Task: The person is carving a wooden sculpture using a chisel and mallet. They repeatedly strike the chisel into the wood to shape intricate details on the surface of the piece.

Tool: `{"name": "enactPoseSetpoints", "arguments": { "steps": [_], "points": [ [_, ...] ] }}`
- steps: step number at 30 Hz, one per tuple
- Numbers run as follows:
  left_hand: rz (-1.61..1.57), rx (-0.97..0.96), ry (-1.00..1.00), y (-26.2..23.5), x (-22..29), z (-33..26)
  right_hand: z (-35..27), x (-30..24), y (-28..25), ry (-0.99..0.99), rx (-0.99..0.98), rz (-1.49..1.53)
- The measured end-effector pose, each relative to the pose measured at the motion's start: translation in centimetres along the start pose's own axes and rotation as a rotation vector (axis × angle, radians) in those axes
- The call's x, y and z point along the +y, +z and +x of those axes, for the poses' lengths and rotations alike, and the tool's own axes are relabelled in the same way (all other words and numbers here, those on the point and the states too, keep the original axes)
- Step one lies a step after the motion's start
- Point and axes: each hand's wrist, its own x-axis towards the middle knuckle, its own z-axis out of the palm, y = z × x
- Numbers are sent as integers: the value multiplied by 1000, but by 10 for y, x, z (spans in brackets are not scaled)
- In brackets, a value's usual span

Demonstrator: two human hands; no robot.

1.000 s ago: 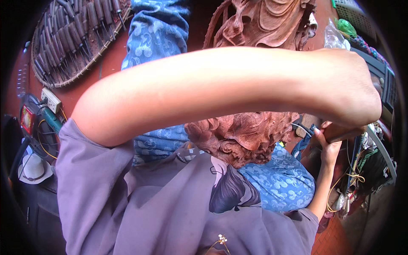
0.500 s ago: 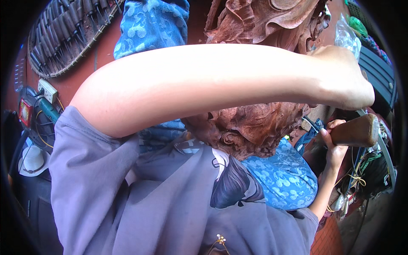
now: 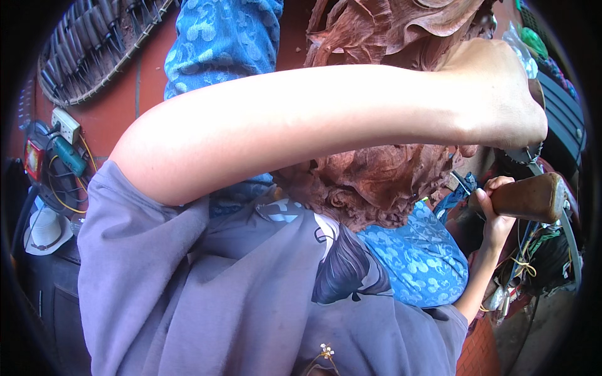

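Note:
My left arm stretches across the front of a large reddish-brown wood carving (image 3: 370,185) with curling, leaf-like folds. At its right side my left hand (image 3: 492,91) is closed, its fingers mostly hidden behind the back of the hand. Beside the knuckles shows the brown end of a chisel handle (image 3: 537,93); the rest of the chisel is hidden. Lower right, my right hand (image 3: 495,213) wraps round a brown wooden mallet (image 3: 530,198), whose thick head points right. The mallet is apart from the left hand.
A round woven basket (image 3: 135,53) of dark-handled carving tools sits on the red tiled floor at the far left. Below it are a power strip (image 3: 65,125), a green power tool (image 3: 69,155) and a white hat (image 3: 45,230). Cords and clutter (image 3: 527,257) fill the right side.
My left hand has turned and risen slightly, and the brown handle end now shows beside it. The mallet in my right hand has shifted a little right. The whole view has shifted slightly.

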Motion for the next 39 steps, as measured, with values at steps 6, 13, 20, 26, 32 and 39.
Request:
{"name": "enactPoseSetpoints", "arguments": {
  "steps": [6,13,20,26,32,39],
  "points": [
    [-1,92,20,4,-4,4,0,-1,0,16,2,2],
    [7,140,18,8,-7,0,0,-1,1,8,-3,2],
    [11,163,13,11,-9,-3,0,-1,0,7,-18,-35],
    [16,179,8,12,-11,-4,-1,0,1,2,-17,-21],
    [23,189,5,13,-11,-4,-2,3,0,14,-25,-4],
    [33,203,-9,14,-11,-3,-2,4,-1,9,-27,-11]
  ]
}}
